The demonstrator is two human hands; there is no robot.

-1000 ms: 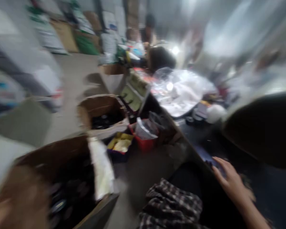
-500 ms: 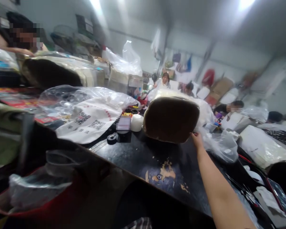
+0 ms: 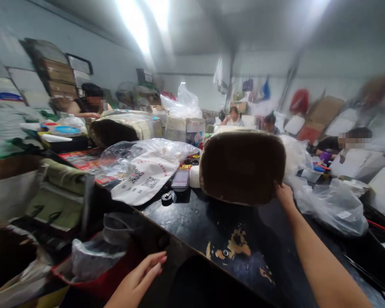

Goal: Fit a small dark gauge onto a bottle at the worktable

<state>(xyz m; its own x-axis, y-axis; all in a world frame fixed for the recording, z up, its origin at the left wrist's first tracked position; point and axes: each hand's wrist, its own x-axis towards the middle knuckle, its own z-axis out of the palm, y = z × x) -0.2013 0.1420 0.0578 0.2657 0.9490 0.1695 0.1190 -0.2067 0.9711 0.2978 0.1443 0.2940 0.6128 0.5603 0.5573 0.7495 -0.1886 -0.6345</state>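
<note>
Since the earlier frame, the left hand point(image 3: 137, 280) has come into view, open and empty, fingers extended near the counter point(image 3: 211, 226) edge. The right hand point(image 3: 285, 196) stays on the lower right corner of the cardboard box point(image 3: 243, 166), fingers closed on its rim. The box lies on its side on the counter, opening toward the camera, not yet moved. A white printed bag point(image 3: 144, 179) lies left of it.

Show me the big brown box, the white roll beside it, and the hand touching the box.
Brown box point(image 3: 243, 167), head view, middle of its open inside.
White roll point(image 3: 194, 176), head view, its side.
Right hand point(image 3: 285, 196), head view, back of hand.
</note>
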